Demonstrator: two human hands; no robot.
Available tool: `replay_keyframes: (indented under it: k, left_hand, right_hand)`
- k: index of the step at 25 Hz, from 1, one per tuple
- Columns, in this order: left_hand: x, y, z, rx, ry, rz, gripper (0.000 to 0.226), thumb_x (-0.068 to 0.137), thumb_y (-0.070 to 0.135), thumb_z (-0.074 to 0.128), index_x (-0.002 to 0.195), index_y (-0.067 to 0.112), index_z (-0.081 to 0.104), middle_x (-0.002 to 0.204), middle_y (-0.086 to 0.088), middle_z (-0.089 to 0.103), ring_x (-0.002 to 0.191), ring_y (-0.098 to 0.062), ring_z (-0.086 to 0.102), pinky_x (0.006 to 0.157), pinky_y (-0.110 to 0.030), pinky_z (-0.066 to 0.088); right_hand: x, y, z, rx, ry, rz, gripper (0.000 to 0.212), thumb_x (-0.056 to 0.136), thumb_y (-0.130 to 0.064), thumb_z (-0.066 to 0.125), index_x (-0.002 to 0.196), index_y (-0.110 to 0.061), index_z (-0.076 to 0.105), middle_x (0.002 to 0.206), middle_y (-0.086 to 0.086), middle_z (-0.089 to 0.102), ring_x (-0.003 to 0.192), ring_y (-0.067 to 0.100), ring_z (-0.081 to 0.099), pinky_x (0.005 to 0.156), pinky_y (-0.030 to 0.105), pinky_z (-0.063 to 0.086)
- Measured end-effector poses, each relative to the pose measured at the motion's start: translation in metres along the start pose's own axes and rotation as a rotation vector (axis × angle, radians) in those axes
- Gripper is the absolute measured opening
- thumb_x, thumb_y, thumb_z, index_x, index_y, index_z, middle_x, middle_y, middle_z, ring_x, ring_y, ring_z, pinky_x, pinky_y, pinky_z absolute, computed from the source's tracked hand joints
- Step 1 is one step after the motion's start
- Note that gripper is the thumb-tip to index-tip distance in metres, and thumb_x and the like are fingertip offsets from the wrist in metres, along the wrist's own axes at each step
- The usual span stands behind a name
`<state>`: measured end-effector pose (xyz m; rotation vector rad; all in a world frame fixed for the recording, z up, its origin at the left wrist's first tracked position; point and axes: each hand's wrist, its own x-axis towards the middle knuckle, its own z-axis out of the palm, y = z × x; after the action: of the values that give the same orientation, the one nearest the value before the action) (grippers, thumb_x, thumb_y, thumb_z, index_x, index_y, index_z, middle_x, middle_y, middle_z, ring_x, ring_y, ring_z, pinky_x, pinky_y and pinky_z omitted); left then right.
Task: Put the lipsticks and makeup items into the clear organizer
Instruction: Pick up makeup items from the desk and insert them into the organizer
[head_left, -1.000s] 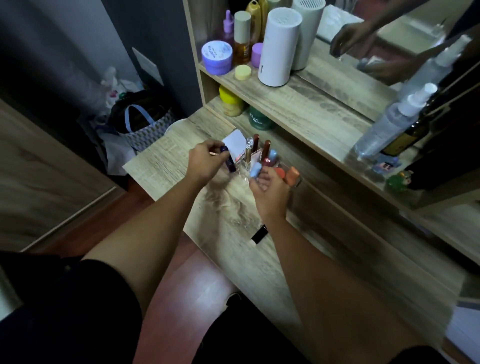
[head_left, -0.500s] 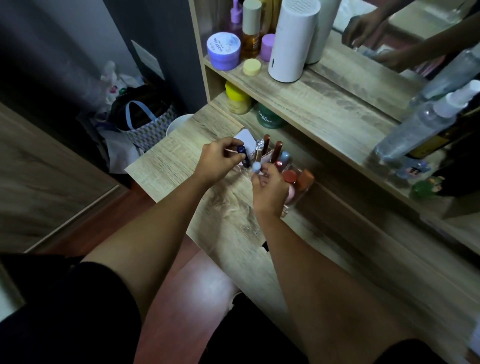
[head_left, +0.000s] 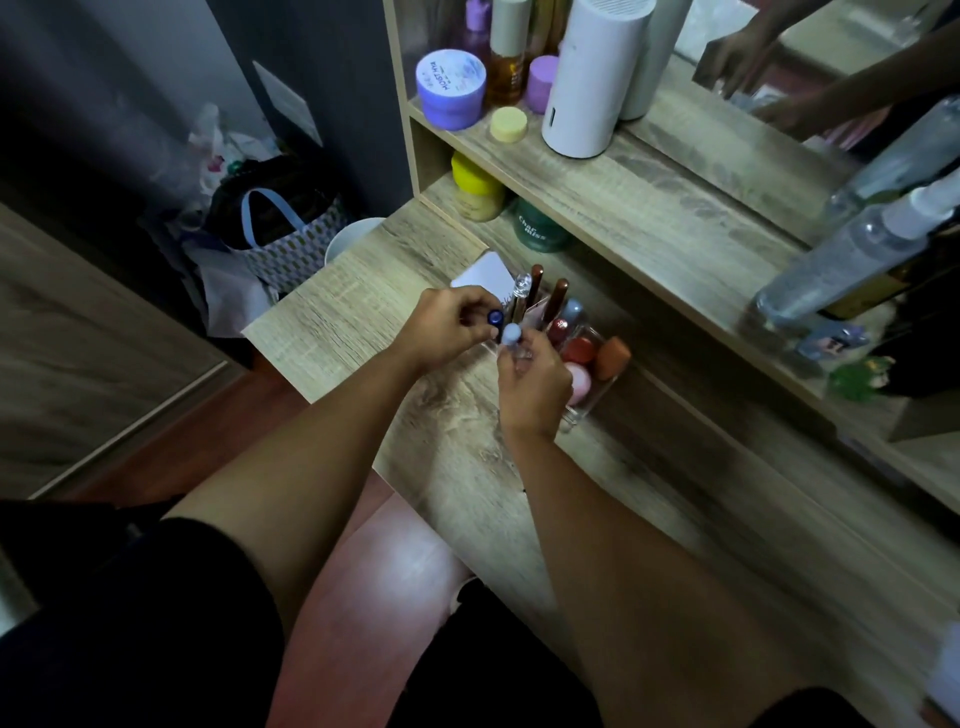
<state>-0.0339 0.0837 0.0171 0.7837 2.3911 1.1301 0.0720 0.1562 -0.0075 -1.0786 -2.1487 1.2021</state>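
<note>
The clear organizer (head_left: 589, 402) stands on the wooden vanity top (head_left: 467, 441), holding several upright lipsticks and tubes with brown, silver, red, orange and pink caps. My left hand (head_left: 447, 330) pinches a small dark blue tube (head_left: 495, 317) at the organizer's near-left corner. My right hand (head_left: 532, 387) grips a tube with a pale blue cap (head_left: 511, 333), its tip upward, right beside the blue one. A white card (head_left: 485, 273) lies just behind the organizer.
A shelf above carries a purple jar (head_left: 451, 88), a yellow puck (head_left: 509, 124), a white cylinder (head_left: 592, 78) and spray bottles (head_left: 852, 249). Yellow (head_left: 475, 189) and green (head_left: 540, 228) jars sit under it. A patterned bag (head_left: 291, 234) stands on the floor at left.
Both hands have drawn closer over the organizer's left end. The dark blue tube went from tilted to upright, and the pale blue cap rose beside it. The black item on the desk went out of sight.
</note>
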Motion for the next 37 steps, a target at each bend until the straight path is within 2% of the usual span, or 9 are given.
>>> replay_keyframes:
  k: [8, 12, 17, 21, 25, 27, 31, 35, 37]
  left_hand:
    - [-0.0008, -0.0002, -0.0016, 0.092, -0.039, 0.027, 0.030, 0.076, 0.008, 0.072, 0.106, 0.008, 0.069, 0.099, -0.012, 0.074, 0.090, -0.021, 0.069, 0.088, -0.029, 0.054]
    - [0.0008, -0.0014, -0.0016, 0.102, -0.041, 0.017, 0.030, 0.076, 0.010, 0.073, 0.106, 0.009, 0.068, 0.097, -0.014, 0.073, 0.090, -0.023, 0.068, 0.086, -0.031, 0.053]
    - [0.0017, -0.0015, -0.0004, 0.110, -0.042, 0.008, 0.031, 0.076, 0.011, 0.073, 0.107, 0.010, 0.068, 0.098, -0.013, 0.073, 0.090, -0.023, 0.067, 0.085, -0.029, 0.052]
    - [0.0028, -0.0003, -0.0007, 0.098, -0.042, 0.012, 0.032, 0.076, 0.011, 0.072, 0.108, 0.009, 0.068, 0.099, -0.013, 0.073, 0.090, -0.021, 0.067, 0.085, -0.027, 0.052]
    - [0.0028, 0.0003, -0.0014, 0.106, -0.045, 0.019, 0.029, 0.077, 0.010, 0.072, 0.106, 0.009, 0.069, 0.099, -0.013, 0.073, 0.087, -0.017, 0.066, 0.081, -0.018, 0.048]
    - [0.0023, 0.0007, -0.0015, 0.099, -0.048, 0.017, 0.029, 0.077, 0.009, 0.072, 0.106, 0.008, 0.068, 0.099, -0.014, 0.073, 0.089, -0.019, 0.067, 0.083, -0.022, 0.050]
    - [0.0026, 0.0026, -0.0003, 0.095, -0.051, 0.008, 0.030, 0.076, 0.010, 0.072, 0.106, 0.010, 0.068, 0.097, -0.014, 0.073, 0.089, -0.020, 0.067, 0.083, -0.024, 0.051]
    - [0.0019, 0.0029, -0.0002, 0.090, -0.055, -0.007, 0.030, 0.076, 0.010, 0.072, 0.105, 0.009, 0.067, 0.096, -0.014, 0.073, 0.089, -0.024, 0.068, 0.086, -0.033, 0.055]
    - [0.0007, 0.0040, 0.0003, 0.089, -0.053, -0.004, 0.030, 0.076, 0.009, 0.072, 0.105, 0.008, 0.066, 0.097, -0.014, 0.073, 0.090, -0.025, 0.068, 0.087, -0.035, 0.055]
  right_hand:
    - [-0.0031, 0.0009, -0.0004, -0.023, -0.008, -0.012, 0.027, 0.084, -0.010, 0.068, 0.111, -0.010, 0.066, 0.103, 0.013, 0.074, 0.090, 0.024, 0.070, 0.073, 0.020, 0.047]
    - [-0.0031, 0.0013, -0.0013, -0.014, -0.003, -0.010, 0.027, 0.084, -0.009, 0.067, 0.110, -0.009, 0.066, 0.103, 0.014, 0.073, 0.091, 0.025, 0.069, 0.078, 0.031, 0.055]
    - [-0.0003, -0.0018, 0.0004, -0.043, 0.017, 0.018, 0.022, 0.083, -0.010, 0.068, 0.106, -0.011, 0.067, 0.100, 0.012, 0.074, 0.092, 0.024, 0.069, 0.073, 0.019, 0.043]
    - [0.0014, -0.0044, 0.0010, -0.048, 0.037, 0.070, 0.019, 0.083, -0.012, 0.069, 0.102, -0.013, 0.068, 0.099, 0.009, 0.075, 0.092, 0.022, 0.070, 0.071, 0.017, 0.040]
    - [0.0016, -0.0014, 0.0001, -0.067, 0.002, 0.106, 0.019, 0.083, -0.013, 0.068, 0.102, -0.014, 0.067, 0.100, 0.010, 0.075, 0.092, 0.024, 0.069, 0.079, 0.027, 0.053]
    - [0.0017, 0.0011, -0.0007, -0.076, -0.014, 0.113, 0.019, 0.084, -0.013, 0.067, 0.103, -0.013, 0.067, 0.099, 0.011, 0.074, 0.092, 0.026, 0.069, 0.081, 0.037, 0.057]
    - [-0.0001, 0.0012, -0.0003, -0.114, 0.009, 0.084, 0.022, 0.085, -0.013, 0.064, 0.107, -0.013, 0.069, 0.098, 0.014, 0.074, 0.092, 0.027, 0.068, 0.078, 0.030, 0.052]
    - [0.0002, 0.0007, -0.0001, -0.095, -0.039, 0.110, 0.025, 0.085, -0.012, 0.064, 0.110, -0.010, 0.067, 0.103, 0.014, 0.073, 0.096, 0.027, 0.067, 0.084, 0.035, 0.054]
    - [0.0002, 0.0012, -0.0024, -0.097, -0.045, 0.110, 0.024, 0.085, -0.011, 0.065, 0.108, -0.008, 0.067, 0.103, 0.014, 0.073, 0.096, 0.026, 0.067, 0.081, 0.028, 0.051]
